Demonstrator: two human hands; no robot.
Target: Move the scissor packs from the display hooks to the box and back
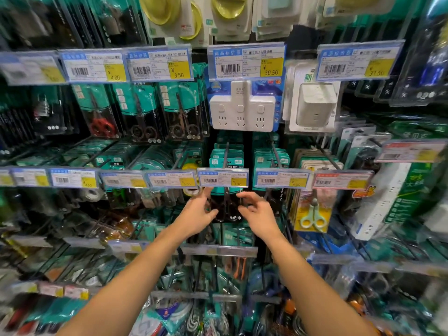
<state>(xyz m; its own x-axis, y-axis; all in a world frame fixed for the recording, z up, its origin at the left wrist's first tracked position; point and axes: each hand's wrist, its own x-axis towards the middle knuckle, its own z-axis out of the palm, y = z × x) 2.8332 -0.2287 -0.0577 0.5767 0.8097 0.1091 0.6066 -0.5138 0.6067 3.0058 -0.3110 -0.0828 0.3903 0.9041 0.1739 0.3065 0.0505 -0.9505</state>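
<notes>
both hands are reaching up to a scissor pack [225, 207] hanging on a hook [227, 154] under a price tag [223, 178]. the left hand [197, 213] is flanking its left edge, fingers loosely spread, gripping nothing. the right hand [257, 214] is flanking the right edge, fingers half curled and apart; whether they are touching the pack, i cannot tell. a pale green scissor pack [312, 214] is hanging well to the right.

Yellow price tags [179, 69] reading 3.50, 4.00 [115, 72], 30.50 [271, 67]
</notes>
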